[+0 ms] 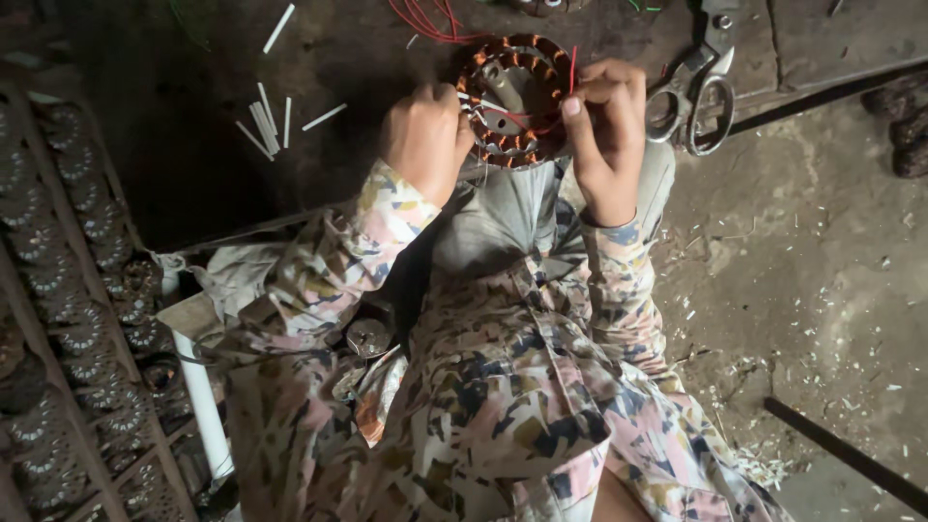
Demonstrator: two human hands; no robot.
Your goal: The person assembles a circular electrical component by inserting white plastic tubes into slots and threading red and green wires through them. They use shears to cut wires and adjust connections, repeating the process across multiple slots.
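Seen from above, nearest the camera is the person's patterned clothing (503, 387), pink, cream and dark blue, filling the lower middle of the view. Everything else is placed relative to the round copper-wound stator (512, 97), a ring of orange coils with a metal centre, which rests at the edge of the dark worktop (193, 145), just above the person's lap.

The left hand (425, 140) is curled closed against the stator's left rim, fingers pressed onto the coils (whether it pinches anything small cannot be told). The right hand (604, 130) is closed on the stator's right rim, thumb and fingers pinching at a thin red wire (572, 70) that stands up beside the coils.

Below and left of the stator, a white pipe (198, 387) runs down past the sleeve, and a rack of similar wound stators (68, 290) lines the far left edge.

Right of the stator, just beyond the right hand, lie metal scissors (696, 92). Left of it, a scatter of short white strips (271, 121) lies on the worktop. Above it, at the top edge, is a loop of red wires (425, 19). Right and below, the dusty concrete floor (812, 251) is littered with pale scraps.
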